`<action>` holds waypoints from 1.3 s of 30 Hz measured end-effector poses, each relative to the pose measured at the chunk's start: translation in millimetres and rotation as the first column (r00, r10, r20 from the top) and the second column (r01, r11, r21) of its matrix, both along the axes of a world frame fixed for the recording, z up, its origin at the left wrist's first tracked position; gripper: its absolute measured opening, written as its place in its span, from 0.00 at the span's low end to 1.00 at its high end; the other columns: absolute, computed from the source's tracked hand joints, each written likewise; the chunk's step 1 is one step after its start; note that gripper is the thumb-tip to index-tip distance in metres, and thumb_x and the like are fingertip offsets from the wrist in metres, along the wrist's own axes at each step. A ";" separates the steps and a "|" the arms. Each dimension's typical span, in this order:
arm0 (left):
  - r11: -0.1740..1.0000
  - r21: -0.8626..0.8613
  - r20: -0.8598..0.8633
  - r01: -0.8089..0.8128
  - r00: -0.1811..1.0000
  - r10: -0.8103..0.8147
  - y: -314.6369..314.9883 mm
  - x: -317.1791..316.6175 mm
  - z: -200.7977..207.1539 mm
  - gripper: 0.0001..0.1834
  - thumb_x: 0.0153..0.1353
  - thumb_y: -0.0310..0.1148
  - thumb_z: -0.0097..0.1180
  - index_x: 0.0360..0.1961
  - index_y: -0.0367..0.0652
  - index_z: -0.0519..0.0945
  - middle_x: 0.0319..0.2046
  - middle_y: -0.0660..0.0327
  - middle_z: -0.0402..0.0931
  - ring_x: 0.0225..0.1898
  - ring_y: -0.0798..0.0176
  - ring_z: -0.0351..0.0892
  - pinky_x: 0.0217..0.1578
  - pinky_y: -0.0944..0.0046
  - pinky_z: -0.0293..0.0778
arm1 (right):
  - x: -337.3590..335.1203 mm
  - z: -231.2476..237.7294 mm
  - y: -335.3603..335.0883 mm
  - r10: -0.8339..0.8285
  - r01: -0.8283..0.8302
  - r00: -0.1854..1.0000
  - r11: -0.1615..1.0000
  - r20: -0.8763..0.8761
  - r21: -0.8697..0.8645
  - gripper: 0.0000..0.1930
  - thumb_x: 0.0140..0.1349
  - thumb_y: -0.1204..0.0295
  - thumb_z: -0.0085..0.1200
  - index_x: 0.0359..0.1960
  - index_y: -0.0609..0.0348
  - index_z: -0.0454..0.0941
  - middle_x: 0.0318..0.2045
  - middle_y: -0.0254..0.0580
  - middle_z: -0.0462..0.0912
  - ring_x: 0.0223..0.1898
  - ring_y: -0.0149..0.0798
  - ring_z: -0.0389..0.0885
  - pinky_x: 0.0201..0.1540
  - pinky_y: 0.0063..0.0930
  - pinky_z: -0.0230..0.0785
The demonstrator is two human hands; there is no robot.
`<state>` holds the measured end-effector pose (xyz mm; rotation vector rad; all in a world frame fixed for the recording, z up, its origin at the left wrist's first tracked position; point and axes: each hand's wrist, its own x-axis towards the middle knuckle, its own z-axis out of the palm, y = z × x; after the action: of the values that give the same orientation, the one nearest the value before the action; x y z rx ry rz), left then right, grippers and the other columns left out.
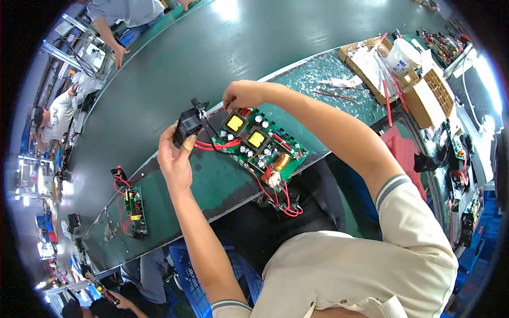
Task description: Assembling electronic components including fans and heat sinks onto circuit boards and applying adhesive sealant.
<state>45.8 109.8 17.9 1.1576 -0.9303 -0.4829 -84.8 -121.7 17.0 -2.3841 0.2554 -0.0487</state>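
Note:
A green circuit board (289, 168) lies at the bench edge in front of me, with two yellow-topped transformers (256, 139) and a copper coil (282, 162) on it. My left hand (175, 159) grips a black plastic housing (189, 125) off the board's left end, thumb on its near side. Thick red wires (212, 145) and a black cable run from that housing to the board. My right hand (243, 95) is closed in a pinch over the board's far left corner; what sits between its fingertips is too small to make out. Thin red wires (289, 204) hang over the near edge.
A smaller board (135, 211) with red wires lies on the bench at left. To the far right stand a cardboard box (366, 58), a white tub (403, 55) and a tube (344, 82). Other people work along the left, and a blue crate (199, 281) is below.

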 end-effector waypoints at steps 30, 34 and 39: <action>0.999 -0.043 -0.185 0.029 0.982 -0.036 -10.2 0.3 10.9 0.23 0.54 0.20 0.63 0.52 0.37 0.74 0.42 0.59 0.78 0.42 0.66 0.80 0.43 0.67 0.76 | -15.7 -37.5 -16.4 0.391 -0.108 0.903 0.604 -0.176 0.790 0.17 0.57 0.69 0.57 0.45 0.67 0.80 0.39 0.36 0.83 0.40 0.28 0.77 0.45 0.28 0.72; 0.974 -0.221 -0.274 -0.054 0.962 -0.009 0.7 20.6 1.2 0.24 0.56 0.17 0.59 0.55 0.35 0.71 0.49 0.55 0.76 0.48 0.62 0.77 0.52 0.62 0.72 | -4.5 -46.7 2.8 0.395 0.023 0.902 0.356 -0.172 0.934 0.19 0.58 0.75 0.57 0.51 0.68 0.75 0.43 0.41 0.83 0.41 0.30 0.81 0.45 0.26 0.76; 0.941 -0.332 -0.323 -0.070 0.946 -0.044 -6.4 26.0 9.1 0.23 0.59 0.18 0.55 0.57 0.37 0.68 0.48 0.59 0.75 0.47 0.64 0.75 0.49 0.62 0.71 | -30.6 -66.3 20.4 0.249 -0.149 0.955 -0.063 0.160 0.987 0.22 0.62 0.71 0.58 0.57 0.63 0.70 0.51 0.41 0.80 0.48 0.33 0.81 0.52 0.31 0.75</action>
<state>71.7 103.4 27.0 0.7401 -0.6823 -0.4642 -115.4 -101.3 -49.3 -0.8022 -0.0839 0.2960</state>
